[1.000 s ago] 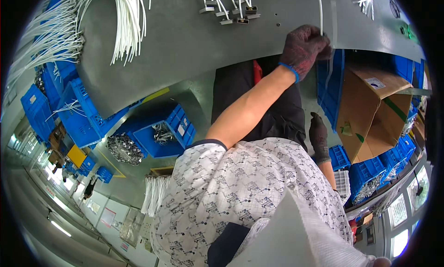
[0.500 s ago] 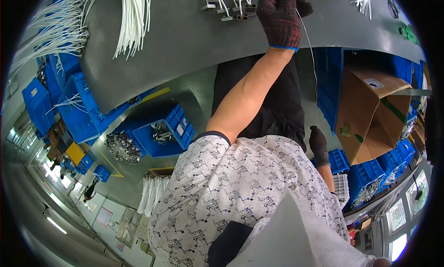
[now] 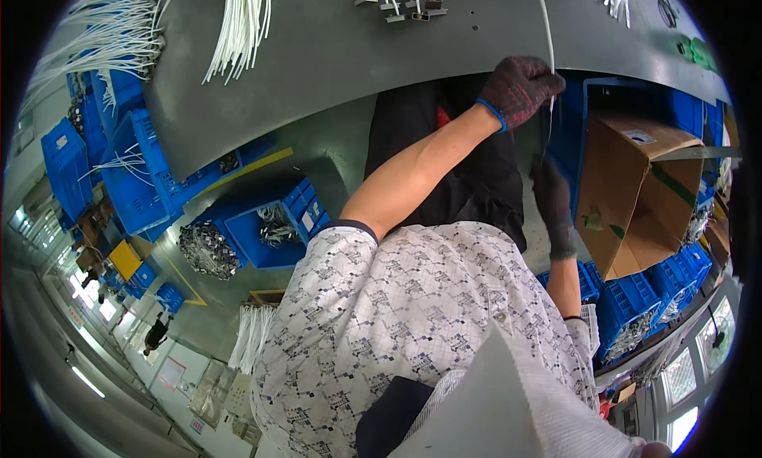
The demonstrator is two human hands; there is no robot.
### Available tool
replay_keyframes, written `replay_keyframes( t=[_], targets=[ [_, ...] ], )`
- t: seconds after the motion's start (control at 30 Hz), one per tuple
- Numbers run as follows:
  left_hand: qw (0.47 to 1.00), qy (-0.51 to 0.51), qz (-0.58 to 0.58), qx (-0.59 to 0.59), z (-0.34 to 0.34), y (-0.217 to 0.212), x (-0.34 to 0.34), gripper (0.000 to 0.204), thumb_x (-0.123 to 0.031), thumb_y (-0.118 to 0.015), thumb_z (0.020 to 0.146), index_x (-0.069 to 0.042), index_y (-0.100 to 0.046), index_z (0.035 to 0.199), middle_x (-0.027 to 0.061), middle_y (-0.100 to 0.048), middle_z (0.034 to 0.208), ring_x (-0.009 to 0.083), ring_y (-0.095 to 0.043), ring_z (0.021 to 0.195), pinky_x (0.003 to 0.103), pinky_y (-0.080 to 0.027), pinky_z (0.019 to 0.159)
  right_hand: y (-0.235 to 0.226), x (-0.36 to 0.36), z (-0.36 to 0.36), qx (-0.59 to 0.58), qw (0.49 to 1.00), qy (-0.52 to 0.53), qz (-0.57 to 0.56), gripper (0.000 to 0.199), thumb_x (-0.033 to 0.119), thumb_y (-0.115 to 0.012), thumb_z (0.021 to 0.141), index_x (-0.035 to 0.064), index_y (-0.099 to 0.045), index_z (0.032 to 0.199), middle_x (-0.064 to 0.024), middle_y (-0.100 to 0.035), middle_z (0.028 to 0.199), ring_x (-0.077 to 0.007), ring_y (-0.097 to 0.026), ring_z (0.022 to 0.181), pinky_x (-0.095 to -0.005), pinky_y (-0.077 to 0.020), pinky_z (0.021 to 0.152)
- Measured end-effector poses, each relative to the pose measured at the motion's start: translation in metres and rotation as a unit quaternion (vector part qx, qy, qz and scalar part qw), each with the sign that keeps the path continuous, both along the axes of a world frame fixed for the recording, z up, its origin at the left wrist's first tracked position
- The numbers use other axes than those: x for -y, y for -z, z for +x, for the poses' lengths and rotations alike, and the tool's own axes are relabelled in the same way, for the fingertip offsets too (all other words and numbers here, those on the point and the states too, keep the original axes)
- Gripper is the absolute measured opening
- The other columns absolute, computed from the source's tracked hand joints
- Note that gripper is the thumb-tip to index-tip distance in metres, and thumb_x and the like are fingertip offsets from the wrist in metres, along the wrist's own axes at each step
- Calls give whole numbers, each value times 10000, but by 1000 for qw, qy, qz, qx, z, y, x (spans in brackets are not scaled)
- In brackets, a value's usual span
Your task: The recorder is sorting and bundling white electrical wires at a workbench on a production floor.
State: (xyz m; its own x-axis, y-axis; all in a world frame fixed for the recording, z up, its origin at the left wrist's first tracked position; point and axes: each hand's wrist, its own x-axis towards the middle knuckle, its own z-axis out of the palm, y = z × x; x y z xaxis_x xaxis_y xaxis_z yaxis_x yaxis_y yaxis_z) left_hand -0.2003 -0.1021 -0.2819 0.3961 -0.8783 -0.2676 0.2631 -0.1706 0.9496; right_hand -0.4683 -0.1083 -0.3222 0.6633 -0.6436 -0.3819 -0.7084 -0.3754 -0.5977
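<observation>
Cable, slender and white (image 3: 546, 21), runs over the smooth grey tabletop (image 3: 333, 69), pinched beyond its edge by the red-and-black-gloved left hand (image 3: 520, 93). Below, the dark-gloved right hand (image 3: 553, 200) is blurred; its grip cannot be told. Handling seems partway; white cables with metal connectors (image 3: 395, 18) lie ahead. A blue plastic crate (image 3: 295, 196) holds silvery looped pieces (image 3: 275, 228); an open brown cardboard box (image 3: 611, 188) shows no contents.

Seeing a blue-hemmed, red-flecked dark left glove (image 3: 520, 89), white cable (image 3: 546, 20), grey table (image 3: 357, 53), blue crates (image 3: 67, 178), brown box (image 3: 609, 192), white shirt (image 3: 444, 299) with blue-grey print.
</observation>
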Motion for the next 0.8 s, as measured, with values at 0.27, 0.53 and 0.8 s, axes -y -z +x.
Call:
replay_keyframes(
  t=[0.27,0.53,0.8],
  targets=[
    [980,54,-75,174,-9,-15,-32,197,-212,-723,856,-18,-720,884,126,-660,766,214,-637,703,334,-500,678,-42,32,118,282,945,166,-8,336,288,-473,1032,21,-636,1155,-57,-656,859,-121,-586,742,-279,-468,638],
    [964,-83,-84,236,-11,-30,-51,226,-232,-704,877,-9,-704,915,145,-666,850,242,-653,778,352,-504,714,-67,32,159,331,852,293,280,449,399,-486,1014,0,-654,1130,-62,-648,877,-115,-589,775,-277,-478,721],
    [907,-46,125,399,129,-62,-62,353,-346,-643,902,-32,-698,1055,185,-709,934,320,-686,883,383,-515,787,-79,130,178,311,913,262,40,445,298,-601,916,40,-564,1276,-162,-695,912,-267,-689,893,-370,-530,815]
  ],
)
